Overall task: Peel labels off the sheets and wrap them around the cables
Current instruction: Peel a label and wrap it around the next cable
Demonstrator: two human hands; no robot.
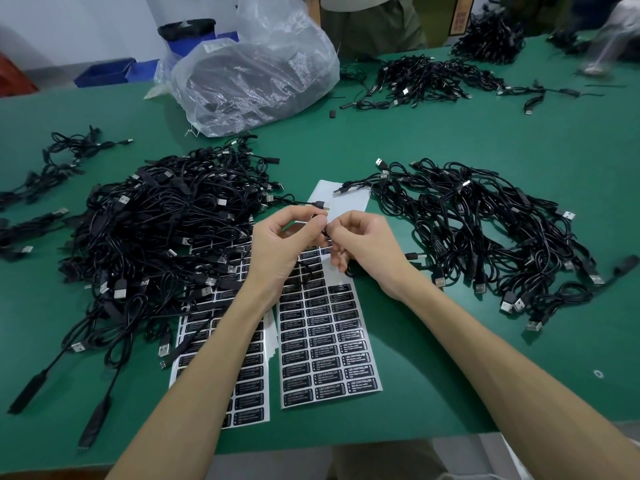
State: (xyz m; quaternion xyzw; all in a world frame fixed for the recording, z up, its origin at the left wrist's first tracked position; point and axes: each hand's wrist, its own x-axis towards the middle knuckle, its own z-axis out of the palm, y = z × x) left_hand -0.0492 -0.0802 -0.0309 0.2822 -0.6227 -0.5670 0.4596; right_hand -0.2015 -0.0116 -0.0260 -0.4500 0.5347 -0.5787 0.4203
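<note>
Lying left: cable pile (166, 230) is sprawling on the table (450, 133), overlapping the left sheet (249, 382).
Left hand (277, 251): fingers are curling, pinching a cable (325, 233) above the sheets.
Right hand (370, 251): curled fingertips are pinching the same cable, close against the other hand's.
Right sheet (325, 341): lying flat beneath both hands.
Right pile (485, 237): resting on the table beside that sheet.

A green counter (450, 140) is filling most of the view. A crumpled clear plastic bag (256, 74) with dark contents is sitting at its far edge, and a small black piece (333, 114) is lying just beside the bag. Blue bins (104, 72) and a black-lined bin (185, 29) are standing beyond the counter. A person (374, 22) is standing at the far side.
</note>
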